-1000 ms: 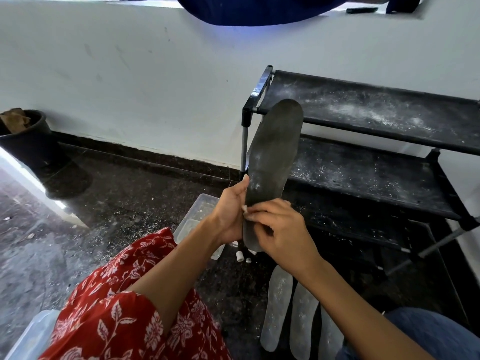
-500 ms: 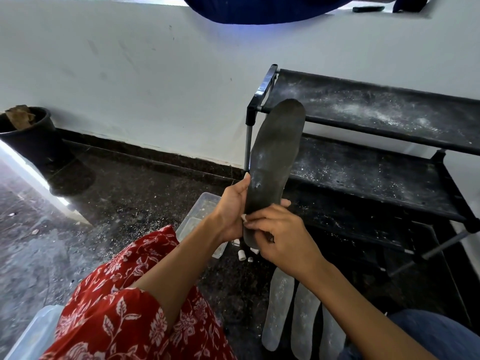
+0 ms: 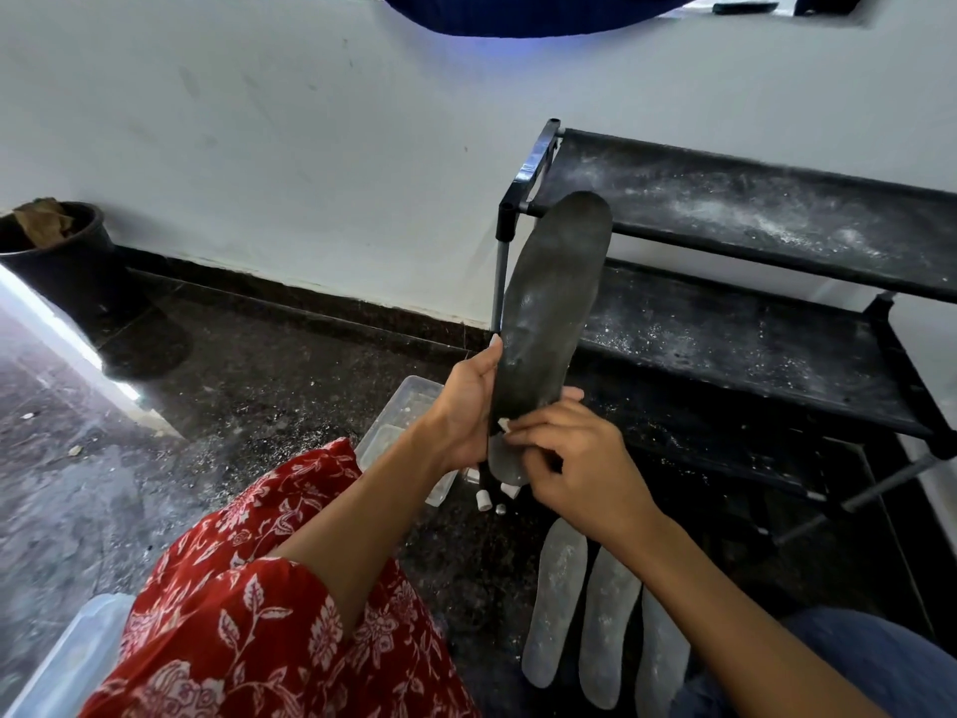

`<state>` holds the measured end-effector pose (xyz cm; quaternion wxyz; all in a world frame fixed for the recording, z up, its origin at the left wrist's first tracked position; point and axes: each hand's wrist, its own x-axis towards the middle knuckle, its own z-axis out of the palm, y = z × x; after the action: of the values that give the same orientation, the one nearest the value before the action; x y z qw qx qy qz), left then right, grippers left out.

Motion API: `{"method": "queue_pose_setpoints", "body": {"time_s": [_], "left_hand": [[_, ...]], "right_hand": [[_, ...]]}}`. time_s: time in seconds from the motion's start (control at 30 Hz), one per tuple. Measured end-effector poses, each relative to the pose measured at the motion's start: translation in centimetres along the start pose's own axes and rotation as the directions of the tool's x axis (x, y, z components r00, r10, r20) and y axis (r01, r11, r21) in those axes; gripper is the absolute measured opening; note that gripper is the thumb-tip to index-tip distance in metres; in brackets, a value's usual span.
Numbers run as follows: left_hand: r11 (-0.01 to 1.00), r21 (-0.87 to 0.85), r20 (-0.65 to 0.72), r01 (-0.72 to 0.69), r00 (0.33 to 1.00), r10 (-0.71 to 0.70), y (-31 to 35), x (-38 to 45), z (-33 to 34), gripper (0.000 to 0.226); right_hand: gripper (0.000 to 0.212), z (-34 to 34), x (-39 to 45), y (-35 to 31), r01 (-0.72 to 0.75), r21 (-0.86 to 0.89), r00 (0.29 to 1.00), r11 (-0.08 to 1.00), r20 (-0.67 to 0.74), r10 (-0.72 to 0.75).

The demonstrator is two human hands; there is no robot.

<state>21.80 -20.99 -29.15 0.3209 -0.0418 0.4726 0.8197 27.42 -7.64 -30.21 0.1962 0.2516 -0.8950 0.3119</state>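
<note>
Loose red garment (image 3: 248, 614) printed with white flowers; blue denim (image 3: 854, 660) rightward.

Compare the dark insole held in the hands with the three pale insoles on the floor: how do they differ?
Colour: the dark insole is dark grey; the pale insoles look whitish. Pose: the dark insole stands upright in the air; the pale insoles lie flat on the floor. Handling: the left hand grips the dark insole and the right hand pinches a white piece against it; no hand touches the pale insoles. Both share the same outline.
</note>
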Motion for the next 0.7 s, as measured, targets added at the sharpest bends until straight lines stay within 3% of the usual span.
{"method": "queue_pose_setpoints", "body": {"time_s": [0.13,0.33,0.43,0.6,0.7], "left_hand": [[0.999,-0.023,-0.006,-0.040,0.999,0.039,0.1,0.0,-0.1,0.066],[1.000,-0.028,0.036,-0.009,0.999,0.010,0.1,0.0,-0.1,0.069],[0.999,-0.043,0.052,-0.024,0.998,0.026,-0.1,0.0,0.0,0.066],[0.998,-0.034,-0.014,-0.058,0.998,0.058,-0.1,0.2,-0.1,0.066],[0.997,0.009,-0.072,-0.082,0.994,0.082,-0.3,0.6,0.0,0.066]], "right_hand": [[0.022,-0.5,0.5,0.4,-0.016,-0.073,0.984,0.997,-0.177,0.003],[0.025,-0.4,0.5,0.8,-0.041,-0.173,0.989,0.984,-0.148,0.015],[0.024,-0.2,0.4,0.7,-0.077,-0.124,0.987,0.989,-0.147,0.059],[0.020,0.6,-0.4,0.0,-0.107,-0.042,0.994,0.993,-0.027,0.106],[0.021,0.1,0.1,0.2,-0.088,-0.034,0.984,0.996,-0.160,0.082]]}}
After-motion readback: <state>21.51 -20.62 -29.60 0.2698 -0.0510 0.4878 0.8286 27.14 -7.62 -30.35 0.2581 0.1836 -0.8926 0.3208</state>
